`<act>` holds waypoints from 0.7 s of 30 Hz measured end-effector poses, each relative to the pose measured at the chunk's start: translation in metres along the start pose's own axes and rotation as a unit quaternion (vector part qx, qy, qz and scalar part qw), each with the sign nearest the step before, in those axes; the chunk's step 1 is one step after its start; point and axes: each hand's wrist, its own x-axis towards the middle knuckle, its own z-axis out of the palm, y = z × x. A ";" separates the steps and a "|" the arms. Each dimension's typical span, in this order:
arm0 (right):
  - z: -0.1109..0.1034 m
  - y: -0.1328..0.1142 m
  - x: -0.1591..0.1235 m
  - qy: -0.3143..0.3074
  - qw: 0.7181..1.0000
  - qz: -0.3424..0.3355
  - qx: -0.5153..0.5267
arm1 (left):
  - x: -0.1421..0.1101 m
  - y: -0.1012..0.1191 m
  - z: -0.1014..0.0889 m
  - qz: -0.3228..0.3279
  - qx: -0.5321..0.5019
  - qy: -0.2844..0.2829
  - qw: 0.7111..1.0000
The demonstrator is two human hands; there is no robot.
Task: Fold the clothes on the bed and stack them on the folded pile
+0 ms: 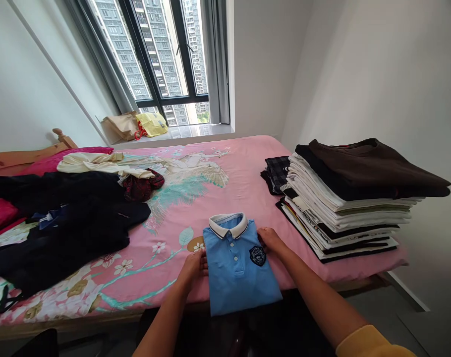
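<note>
A blue polo shirt (227, 277) with a white collar and a dark badge lies folded, front up, at the near edge of the bed. Its lower end reaches past that edge. My left hand (193, 267) holds the shirt's left side, its fingertips partly hidden at the fabric. On the opposite side, my right hand (272, 240) grips the right edge beside the badge, fingers curled and partly tucked out of sight.
The bed has a pink floral sheet (244, 163). At right stands a tall stack of folded clothes (344, 213), a brown top (374, 163) uppermost, with dark plaid clothing (277, 171) beside it. Loose dark clothes (80, 228) heap at left. Bags (151, 124) sit on the windowsill.
</note>
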 end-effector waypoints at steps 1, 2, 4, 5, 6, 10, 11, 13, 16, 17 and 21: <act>0.000 -0.001 -0.001 -0.007 1.000 0.004 0.008 | 0.002 0.002 -0.002 -0.002 -0.013 -0.010 1.000; 0.000 -0.001 -0.003 -0.015 1.000 0.009 0.015 | 0.004 0.003 -0.003 -0.002 -0.022 -0.016 1.000; -0.001 -0.001 -0.006 -0.030 0.999 0.016 0.025 | 0.009 0.005 -0.005 -0.003 -0.025 -0.018 1.000; -0.001 -0.001 -0.007 -0.035 0.999 0.017 0.028 | 0.011 0.006 -0.006 -0.004 -0.022 -0.017 1.000; -0.001 -0.001 -0.008 -0.039 0.999 0.017 0.029 | 0.013 0.006 -0.005 -0.006 -0.018 -0.015 1.000; -0.001 0.001 -0.007 -0.039 0.999 0.009 0.021 | 0.019 0.007 -0.003 0.000 -0.003 0.010 1.000; -0.001 0.002 -0.006 -0.033 0.999 0.006 0.017 | 0.020 0.006 -0.002 0.004 0.000 0.020 1.000; -0.001 0.004 -0.003 -0.016 1.000 0.000 0.008 | 0.022 0.005 -0.002 0.016 0.006 0.040 0.999; -0.001 0.007 0.000 0.000 1.000 -0.003 -0.002 | 0.022 0.004 -0.003 0.026 0.011 0.058 0.998; -0.001 0.008 0.001 -0.001 1.000 -0.002 -0.004 | 0.021 0.004 -0.003 0.026 0.011 0.059 0.998; -0.003 0.010 0.004 -0.028 0.999 0.022 -0.016 | 0.015 0.003 -0.004 0.007 0.006 0.023 1.000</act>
